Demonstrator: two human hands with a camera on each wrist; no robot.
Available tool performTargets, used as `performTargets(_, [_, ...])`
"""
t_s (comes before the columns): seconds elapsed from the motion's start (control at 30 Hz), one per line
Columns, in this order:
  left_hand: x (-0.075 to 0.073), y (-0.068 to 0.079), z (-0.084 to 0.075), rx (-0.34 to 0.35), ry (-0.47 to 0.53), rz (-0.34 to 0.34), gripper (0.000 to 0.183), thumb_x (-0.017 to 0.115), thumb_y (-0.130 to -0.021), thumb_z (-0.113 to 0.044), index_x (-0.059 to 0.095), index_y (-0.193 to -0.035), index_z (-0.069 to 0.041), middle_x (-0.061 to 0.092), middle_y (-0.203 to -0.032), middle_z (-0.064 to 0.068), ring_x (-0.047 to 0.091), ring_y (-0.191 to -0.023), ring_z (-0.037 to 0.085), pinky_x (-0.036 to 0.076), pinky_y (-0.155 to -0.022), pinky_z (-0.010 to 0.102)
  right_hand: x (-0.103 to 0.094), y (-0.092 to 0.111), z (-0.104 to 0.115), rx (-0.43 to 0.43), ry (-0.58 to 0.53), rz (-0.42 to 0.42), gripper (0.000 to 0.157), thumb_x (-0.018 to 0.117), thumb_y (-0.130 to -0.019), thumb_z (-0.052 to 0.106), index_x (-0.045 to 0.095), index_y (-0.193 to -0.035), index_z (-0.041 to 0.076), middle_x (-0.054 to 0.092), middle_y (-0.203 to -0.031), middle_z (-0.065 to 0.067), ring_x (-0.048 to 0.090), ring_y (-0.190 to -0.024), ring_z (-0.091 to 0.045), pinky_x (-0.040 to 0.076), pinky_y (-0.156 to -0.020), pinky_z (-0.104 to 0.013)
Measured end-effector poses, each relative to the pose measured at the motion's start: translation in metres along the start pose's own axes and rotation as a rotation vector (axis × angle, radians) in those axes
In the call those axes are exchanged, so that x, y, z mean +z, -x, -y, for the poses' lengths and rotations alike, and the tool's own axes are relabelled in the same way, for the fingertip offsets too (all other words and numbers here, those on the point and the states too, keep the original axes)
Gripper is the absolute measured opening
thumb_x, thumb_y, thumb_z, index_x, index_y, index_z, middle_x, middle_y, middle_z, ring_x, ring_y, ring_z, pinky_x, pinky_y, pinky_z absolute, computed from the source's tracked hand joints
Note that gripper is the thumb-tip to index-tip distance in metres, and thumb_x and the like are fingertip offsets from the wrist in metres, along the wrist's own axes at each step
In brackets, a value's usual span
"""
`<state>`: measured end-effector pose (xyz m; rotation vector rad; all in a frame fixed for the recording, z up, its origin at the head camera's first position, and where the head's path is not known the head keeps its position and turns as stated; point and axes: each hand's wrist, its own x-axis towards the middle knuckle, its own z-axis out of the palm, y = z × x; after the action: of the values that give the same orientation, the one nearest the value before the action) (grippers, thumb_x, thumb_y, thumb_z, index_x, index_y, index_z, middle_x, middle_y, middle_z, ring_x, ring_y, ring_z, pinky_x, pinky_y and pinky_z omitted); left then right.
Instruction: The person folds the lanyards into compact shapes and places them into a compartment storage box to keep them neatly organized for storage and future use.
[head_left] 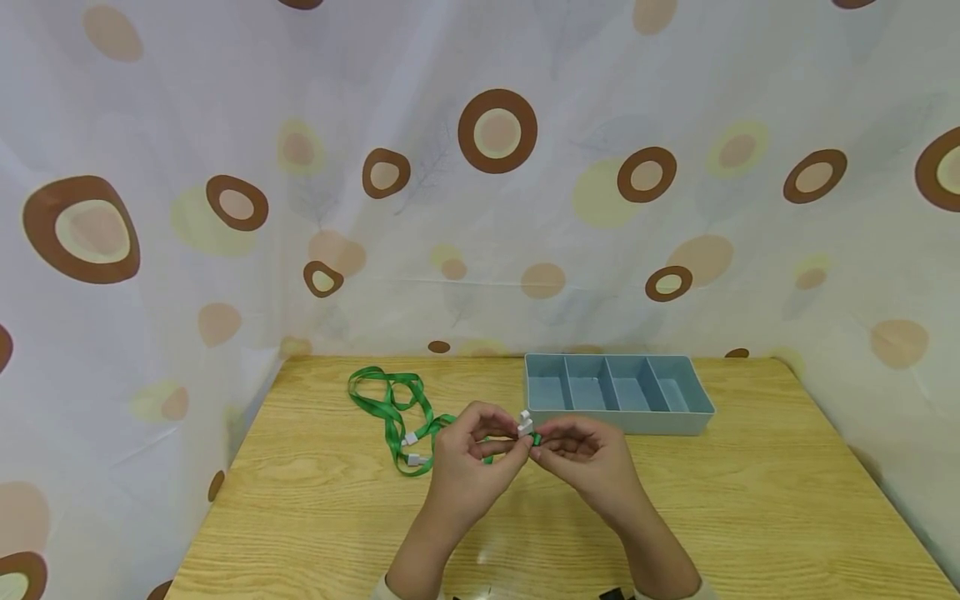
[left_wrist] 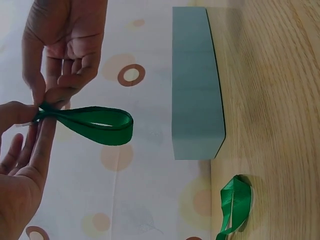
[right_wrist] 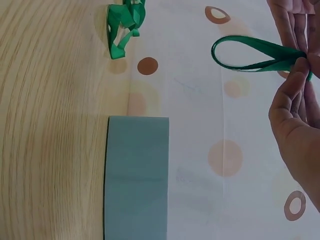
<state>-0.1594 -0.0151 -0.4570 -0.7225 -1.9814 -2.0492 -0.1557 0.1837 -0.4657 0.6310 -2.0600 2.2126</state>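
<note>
Both hands meet above the front of the grey-blue box and pinch a green lanyard. The left hand (head_left: 476,467) holds it from the left, thumb and fingers beside the white plastic clip (head_left: 525,427). From the right, the right hand (head_left: 596,467) grips the strap with its thumb and fingertips. In the left wrist view the held lanyard (left_wrist: 112,136) is gathered at the fingertips, and a loop of strap sticks out from them. Fingers hide the gathered part. On the table to the left lie more green lanyards (head_left: 390,410) with white clips (head_left: 414,459).
The grey-blue box (head_left: 618,422) with several compartments stands at the back of the wooden table (head_left: 750,508), just beyond the right hand. A patterned cloth (head_left: 480,217) hangs behind and at both sides of the table.
</note>
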Motion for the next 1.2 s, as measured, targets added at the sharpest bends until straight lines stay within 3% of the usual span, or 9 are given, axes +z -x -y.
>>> performTargets(0.33, [-0.0006,0.0003,0.0006,0.011,0.001,-0.003,0.020,0.079,-0.093,0.001,0.065,-0.107,-0.005,0.072,-0.104,0.015,0.077,-0.099,0.025,0.067,-0.083,0.035,-0.0002,0.0009,0.0000,-0.062,0.047,0.008,0.016,0.069,-0.097,-0.009,0.068,-0.112,-0.016,0.077,-0.104,0.006,0.075,-0.092,-0.009,0.066,-0.081,-0.028])
performTargets(0.5, [-0.0009,0.0003,0.0025,0.073,-0.010,0.024,0.019,0.080,-0.094,-0.002,0.066,-0.108,-0.005,0.072,-0.104,0.014,0.077,-0.100,0.022,0.067,-0.083,0.035,0.0002,0.0005,0.0005,-0.077,0.027,0.021,0.016,0.069,-0.098,-0.009,0.069,-0.112,-0.016,0.077,-0.106,0.005,0.076,-0.094,-0.009,0.066,-0.083,-0.030])
performTargets(0.63, [-0.0023,0.0006,0.0037,0.102,-0.025,0.080,0.021,0.075,-0.094,0.004,0.066,-0.111,-0.005,0.072,-0.107,0.013,0.076,-0.104,0.022,0.066,-0.087,0.036,-0.0008,0.0003,0.0003,-0.045,0.008,0.003,0.018,0.070,-0.098,-0.007,0.069,-0.112,-0.017,0.078,-0.106,0.004,0.077,-0.094,-0.011,0.066,-0.084,-0.032])
performTargets(0.83, [-0.0021,0.0008,0.0013,0.069,-0.052,0.128,0.025,0.077,-0.093,0.006,0.068,-0.113,-0.006,0.070,-0.112,0.011,0.074,-0.109,0.024,0.064,-0.093,0.034,-0.0005,0.0000,0.0009,0.005,-0.005,-0.044,0.018,0.074,-0.096,-0.005,0.067,-0.109,-0.015,0.078,-0.102,0.002,0.078,-0.091,-0.012,0.066,-0.083,-0.031])
performTargets(1.07, [-0.0017,0.0007,0.0037,0.119,-0.082,0.118,0.025,0.079,-0.093,0.004,0.067,-0.113,-0.005,0.072,-0.110,0.011,0.076,-0.105,0.020,0.066,-0.088,0.032,0.0000,0.0000,-0.0011,-0.064,-0.023,-0.020,0.011,0.070,-0.097,-0.009,0.071,-0.106,-0.014,0.079,-0.102,0.000,0.076,-0.089,-0.015,0.066,-0.081,-0.033])
performTargets(1.2, [-0.0016,0.0007,0.0033,0.105,-0.090,0.099,0.023,0.078,-0.093,0.004,0.068,-0.111,-0.006,0.072,-0.107,0.010,0.077,-0.102,0.019,0.066,-0.086,0.032,0.0005,0.0003,-0.0008,-0.059,-0.018,-0.029,0.011,0.070,-0.097,-0.007,0.072,-0.107,-0.013,0.079,-0.102,0.001,0.076,-0.089,-0.015,0.066,-0.082,-0.033])
